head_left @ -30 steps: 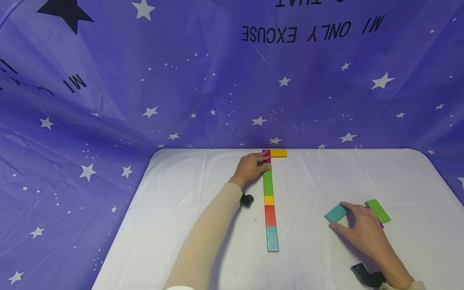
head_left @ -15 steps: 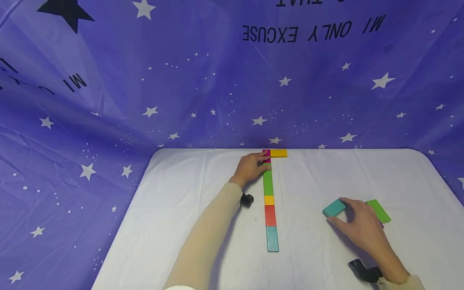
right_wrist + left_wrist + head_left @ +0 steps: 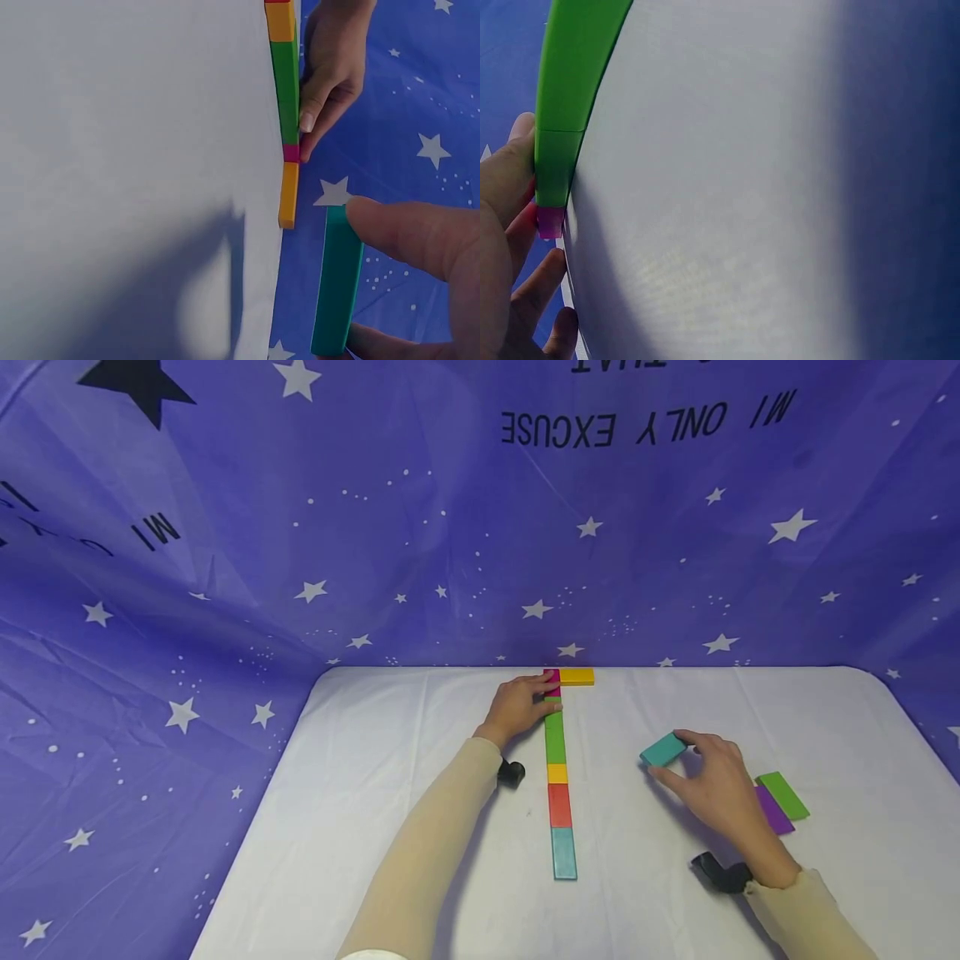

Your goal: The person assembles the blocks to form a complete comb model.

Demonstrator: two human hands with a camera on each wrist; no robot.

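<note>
In the head view my right hand (image 3: 712, 785) pinches a teal block (image 3: 663, 749) by its ends between thumb and fingers, held above the white table. The right wrist view shows the same teal block (image 3: 337, 281) between the fingertips. My left hand (image 3: 517, 706) rests at the far end of a line of blocks. Its fingers lie on the magenta block (image 3: 552, 676), and its thumb touches the green blocks (image 3: 555, 739). Nearer along the line lie a small yellow block (image 3: 557, 773), a red block (image 3: 559, 805) and a teal block (image 3: 564, 853). A yellow block (image 3: 577, 677) extends right from the magenta one.
A green block (image 3: 783, 796) and a purple block (image 3: 772, 812) lie side by side, right of my right hand. The white tabletop (image 3: 337, 827) ends at the far edge against a purple star-patterned cloth (image 3: 450, 510). Black camera mounts sit at both wrists.
My right hand has carried the teal block left and toward the far edge, uncovering the purple block. The left hand and the line of blocks have stayed in place.
</note>
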